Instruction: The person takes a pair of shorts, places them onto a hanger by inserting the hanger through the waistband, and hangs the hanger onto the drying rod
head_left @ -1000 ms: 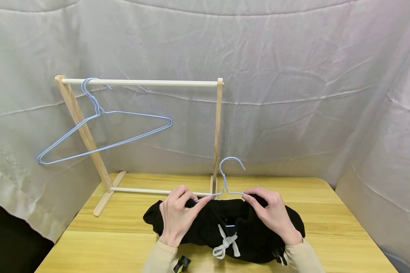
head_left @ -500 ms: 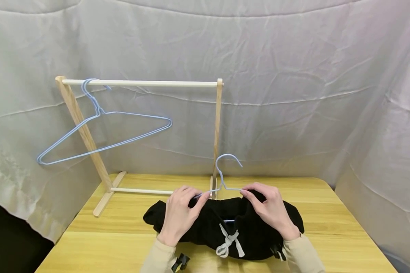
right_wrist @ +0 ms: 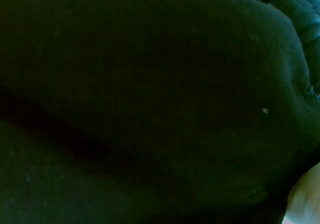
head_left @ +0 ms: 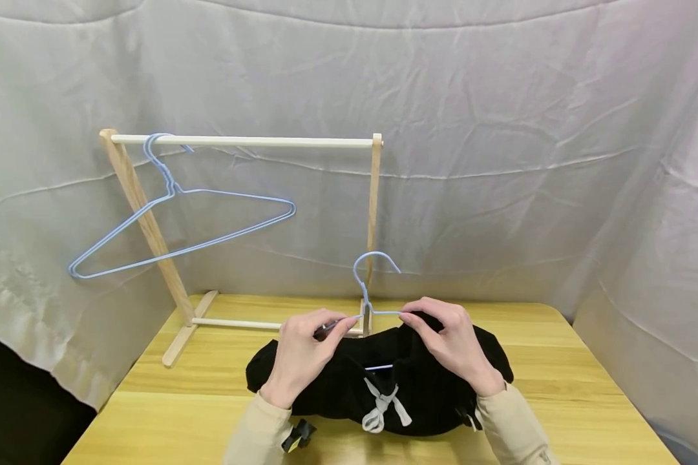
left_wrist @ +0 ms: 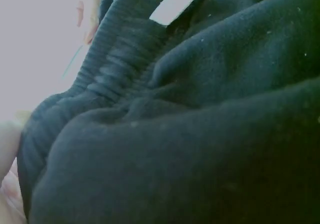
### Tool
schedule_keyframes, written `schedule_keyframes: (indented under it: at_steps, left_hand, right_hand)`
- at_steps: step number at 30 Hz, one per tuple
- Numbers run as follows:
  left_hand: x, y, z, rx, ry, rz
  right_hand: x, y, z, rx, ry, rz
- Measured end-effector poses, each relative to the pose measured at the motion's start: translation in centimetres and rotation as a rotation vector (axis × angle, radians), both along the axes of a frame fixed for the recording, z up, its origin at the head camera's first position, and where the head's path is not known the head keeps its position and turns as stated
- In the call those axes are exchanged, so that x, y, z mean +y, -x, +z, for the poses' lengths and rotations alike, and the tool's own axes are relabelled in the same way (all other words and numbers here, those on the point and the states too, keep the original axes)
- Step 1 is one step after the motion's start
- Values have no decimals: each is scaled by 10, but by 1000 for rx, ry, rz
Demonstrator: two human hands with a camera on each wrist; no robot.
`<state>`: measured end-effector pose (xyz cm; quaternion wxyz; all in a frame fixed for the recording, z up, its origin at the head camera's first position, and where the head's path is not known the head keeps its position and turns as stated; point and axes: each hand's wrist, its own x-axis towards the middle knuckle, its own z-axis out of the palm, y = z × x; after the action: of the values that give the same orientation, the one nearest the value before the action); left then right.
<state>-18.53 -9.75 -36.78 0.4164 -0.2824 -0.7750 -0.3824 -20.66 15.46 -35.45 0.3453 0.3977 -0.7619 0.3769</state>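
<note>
A light-blue wire clothes hanger (head_left: 364, 290) stands with its hook up. Its lower part goes into black drawstring pants (head_left: 343, 394), which have a gathered elastic waistband (left_wrist: 107, 77) and a grey bow (head_left: 380, 407) in front. A bit of the hanger's bottom bar (head_left: 379, 367) shows in the waist opening. My left hand (head_left: 305, 352) pinches the hanger's left shoulder wire between thumb and fingers. On the other side of the hook, my right hand (head_left: 450, 342) pinches the right shoulder wire. Dark cloth fills most of both wrist views and hides the fingertips there.
On the left stands a wooden garment rack (head_left: 145, 219) with a white top rail (head_left: 279, 141). Several matching blue hangers (head_left: 169, 187) hang near its left end. A yellow wood-grain table (head_left: 558, 381) lies beneath, with grey curtains (head_left: 500, 129) behind and at the sides.
Both hands have shifted the hanger up and to the left, and the hook now overlaps the rack's right post. The pants have shifted slightly with it, and more of the bottom bar shows.
</note>
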Motion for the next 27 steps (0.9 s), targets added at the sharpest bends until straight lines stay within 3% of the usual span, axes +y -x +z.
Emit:
schedule_keyframes:
  at_steps: [13,20,27]
  left_hand:
    - [-8,4,28,37,-14,66]
    - [-20,8,46,57,14,148]
    - [-32,9,74,68,49,199]
  right_hand:
    - [-9,7,23,-55,-18,4]
    - [-15,16,39,9,-59,-30]
    - [-26,24,69,41,-131,-46]
